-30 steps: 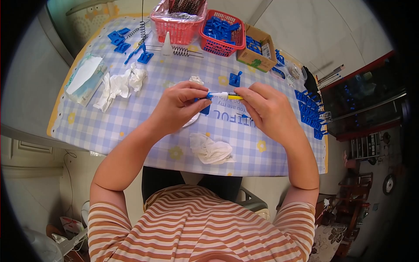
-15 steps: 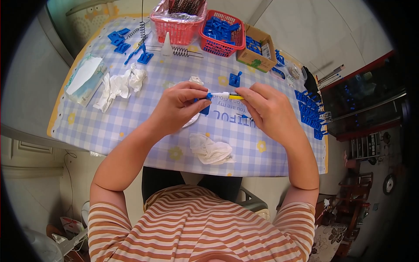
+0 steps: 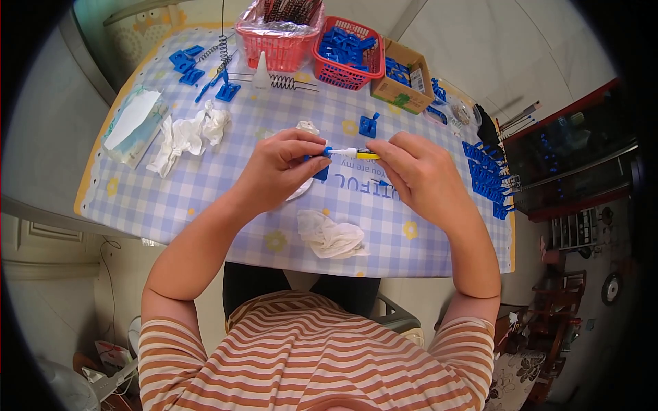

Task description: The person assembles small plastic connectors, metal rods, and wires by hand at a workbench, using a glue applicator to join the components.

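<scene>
My left hand (image 3: pixel 284 164) pinches a small blue plastic piece (image 3: pixel 321 171), whose upper part is partly covered by the fingers. A small glue tube (image 3: pixel 367 155), yellow and dark with a white nozzle, lies in the closed fingers of my right hand (image 3: pixel 421 171). Its nozzle tip points left and meets, or nearly meets, the top of the blue piece; contact is too small to tell. Beyond my hands a similar blue piece (image 3: pixel 368 125) rests on the checked tablecloth. A crumpled white tissue (image 3: pixel 332 235) lies nearer to me.
Along the far side stand a red basket (image 3: pixel 274 51) lined with clear plastic, a second red basket (image 3: pixel 348 77) of blue pieces and a cardboard box (image 3: pixel 399 94). More blue pieces (image 3: pixel 488 177) line the right edge. Left are springs (image 3: pixel 223 51), tissues (image 3: pixel 185 140) and a tissue pack (image 3: pixel 133 127).
The glue tube and my right fingers have shifted very slightly toward me, and the nozzle is a little lower against the blue piece. My left hand stays nearly still.
</scene>
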Tool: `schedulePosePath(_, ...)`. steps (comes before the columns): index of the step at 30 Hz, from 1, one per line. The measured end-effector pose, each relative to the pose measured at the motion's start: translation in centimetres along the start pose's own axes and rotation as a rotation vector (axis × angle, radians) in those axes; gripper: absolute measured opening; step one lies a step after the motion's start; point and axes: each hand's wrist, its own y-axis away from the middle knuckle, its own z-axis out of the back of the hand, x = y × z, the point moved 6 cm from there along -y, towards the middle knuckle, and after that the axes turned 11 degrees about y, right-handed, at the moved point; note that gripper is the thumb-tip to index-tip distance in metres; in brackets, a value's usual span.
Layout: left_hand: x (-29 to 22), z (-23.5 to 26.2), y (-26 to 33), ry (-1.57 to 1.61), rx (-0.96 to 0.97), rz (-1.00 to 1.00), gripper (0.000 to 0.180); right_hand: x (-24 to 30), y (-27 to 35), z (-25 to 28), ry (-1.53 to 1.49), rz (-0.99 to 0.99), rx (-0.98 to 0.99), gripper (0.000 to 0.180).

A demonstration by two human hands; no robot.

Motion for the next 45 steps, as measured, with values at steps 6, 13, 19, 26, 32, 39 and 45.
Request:
schedulePosePath(6, -0.05, -0.04, 0.01, 0.001, 0.000, 0.007, 0.017, 0.01, -0.21, -0.10, 0.009, -0.002, 0.004, 0.023)
schedulePosePath(13, -0.09, 0.03, -0.02, 0.035, -0.044, -0.038, 0.018, -0.06, -0.19, -0.16, 0.011, -0.005, 0.004, 0.023)
schedulePosePath(19, 0.02, -0.03, -0.01, -0.008, -0.002, 0.006, 0.018, 0.00, -0.22, -0.11, 0.004, -0.002, 0.002, 0.024)
schedulePosePath(26, -0.53, -0.09, -0.04, -0.038, -0.003, 0.016, 0.018, -0.14, 0.02, -0.11, 0.007, 0.004, 0.020, 0.026)
schedulePosePath(32, -0.40, -0.09, 0.00, -0.040, -0.002, 0.013, 0.018, -0.08, 0.00, -0.02, -0.001, 0.016, 0.012, 0.026)
schedulePosePath(39, -0.30, 0.01, -0.01, 0.000, -0.042, -0.026, 0.018, 0.02, -0.33, -0.05, 0.004, 0.005, 0.012, 0.024)
schedulePosePath(45, -0.34, 0.00, -0.03, 0.007, -0.040, -0.029, 0.018, -0.29, -0.21, -0.11, 0.000, -0.015, 0.012, 0.022)
